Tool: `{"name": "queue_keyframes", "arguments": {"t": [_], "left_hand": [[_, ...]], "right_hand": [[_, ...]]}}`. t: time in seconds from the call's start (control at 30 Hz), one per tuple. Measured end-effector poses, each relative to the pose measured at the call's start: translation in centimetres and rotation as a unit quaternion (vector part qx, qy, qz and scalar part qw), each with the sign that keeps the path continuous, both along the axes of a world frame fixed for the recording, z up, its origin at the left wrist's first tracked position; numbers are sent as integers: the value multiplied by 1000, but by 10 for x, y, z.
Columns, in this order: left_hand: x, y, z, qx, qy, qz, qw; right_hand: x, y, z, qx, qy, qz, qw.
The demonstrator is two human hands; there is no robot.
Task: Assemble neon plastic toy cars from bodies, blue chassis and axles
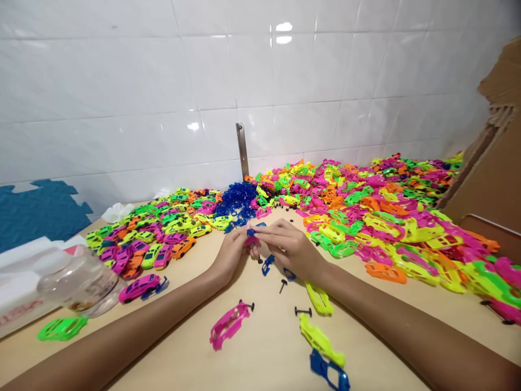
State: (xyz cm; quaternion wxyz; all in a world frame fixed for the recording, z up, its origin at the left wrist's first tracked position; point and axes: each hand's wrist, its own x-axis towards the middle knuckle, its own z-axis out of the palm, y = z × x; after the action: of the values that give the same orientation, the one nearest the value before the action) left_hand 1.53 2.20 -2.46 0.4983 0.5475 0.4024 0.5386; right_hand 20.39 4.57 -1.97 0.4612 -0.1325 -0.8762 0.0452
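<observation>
My left hand (231, 251) is closed on a small pink toy car body (251, 241), most of it hidden by fingers. With its fingertips my right hand (296, 250) pinches a dark blue plastic piece (251, 232) against the top of that body. Just below the hands lie a blue window insert (267, 264) and a black wheel axle (283, 286). Nearer to me are a pink car shell (230, 326), another axle (303, 311), a yellow shell (321, 340) and a blue insert (329, 371). A second yellow shell (319, 298) rests beside my right wrist.
Loose car shells (391, 222) are heaped along the right, with blue inserts (238, 201) piled at the back. Assembled cars (150, 233) crowd the left, near a clear plastic jar (83, 282) and a tissue pack (20, 288). A cardboard box (488, 168) borders the right.
</observation>
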Motion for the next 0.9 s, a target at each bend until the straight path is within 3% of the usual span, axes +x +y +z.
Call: {"name": "queue_keyframes", "arguments": {"t": [0.17,0.4,0.6,0.77,0.9], "left_hand": [[0,0,2,-17,13,-7,1000],[2,0,2,-15,48,-19,999],[0,3,0,-16,-17,31,999],[-4,5,3,-43,-124,23,991],[-5,4,5,-30,-91,-20,995]], "right_hand": [[7,3,1,14,-24,-9,1000],[6,2,2,87,33,-30,995],[3,-5,4,138,3,-91,986],[-1,-9,-1,53,-48,-106,992],[-2,-6,-3,-81,7,-63,995]]}}
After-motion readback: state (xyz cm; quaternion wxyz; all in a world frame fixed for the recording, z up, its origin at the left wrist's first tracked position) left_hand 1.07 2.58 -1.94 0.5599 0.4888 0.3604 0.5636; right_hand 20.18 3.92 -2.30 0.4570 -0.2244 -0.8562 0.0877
